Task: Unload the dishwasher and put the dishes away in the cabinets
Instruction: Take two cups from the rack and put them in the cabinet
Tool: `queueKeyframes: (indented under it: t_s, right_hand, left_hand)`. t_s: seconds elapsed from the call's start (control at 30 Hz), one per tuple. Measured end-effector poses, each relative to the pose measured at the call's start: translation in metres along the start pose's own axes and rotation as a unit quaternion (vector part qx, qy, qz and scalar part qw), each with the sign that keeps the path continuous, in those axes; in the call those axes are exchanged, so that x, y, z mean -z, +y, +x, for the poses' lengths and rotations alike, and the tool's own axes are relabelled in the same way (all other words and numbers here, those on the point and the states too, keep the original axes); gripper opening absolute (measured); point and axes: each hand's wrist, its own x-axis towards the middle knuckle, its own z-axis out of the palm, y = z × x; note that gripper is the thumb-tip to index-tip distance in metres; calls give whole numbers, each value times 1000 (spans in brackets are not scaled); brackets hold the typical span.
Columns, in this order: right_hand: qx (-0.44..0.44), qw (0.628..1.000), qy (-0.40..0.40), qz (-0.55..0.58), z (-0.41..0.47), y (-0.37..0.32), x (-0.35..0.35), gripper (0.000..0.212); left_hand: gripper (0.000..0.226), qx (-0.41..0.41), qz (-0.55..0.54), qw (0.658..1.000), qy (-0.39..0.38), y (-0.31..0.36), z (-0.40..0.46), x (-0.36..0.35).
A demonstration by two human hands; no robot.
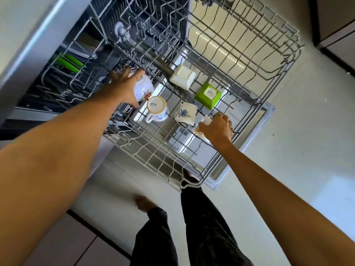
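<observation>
Now both hands are in the pulled-out upper rack (249, 60), mid-frame. Left hand (124, 87) grasps a flowered cup (144, 89); right hand (217, 127) curls round a clear glass (206, 120). Mug (156, 108), white dish (182, 75), green bowl (208, 95) sit upside down, likely for draining.

The wire rack (221, 60) is grey. In it sit a plain white square bowl (182, 76), a lime-green square bowl (208, 95), a white cup with a blue flower (185, 113), and a white mug with blue print (157, 110). The white cup (144, 89) by the left hand (123, 83) carries what seems a red-orange floral motif.
</observation>
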Motion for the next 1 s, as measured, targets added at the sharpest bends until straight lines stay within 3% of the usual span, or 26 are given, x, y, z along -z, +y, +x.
queueKeyframes:
  t_s: [0.17,0.3,0.43,0.67,1.0]
  right_hand:
    - [31,990,-94,-100,5,-5,7,86]
    - [23,987,-123,-101,6,-5,6,106]
    - [24,994,-101,-13,-3,4,-13,81]
    - [79,995,-30,55,-23,17,-8,55]
    - [182,966,57,172,-64,8,53,52]
  left_hand:
    - [106,-21,49,996,66,10,-13,-11]
    - [97,0,35,996,87,11,-21,-15]
    - [98,25,-7,993,117,7,-27,-17]
    - [97,40,-17,985,167,-2,-55,-1]
    - [101,45,-22,980,190,6,-124,17]
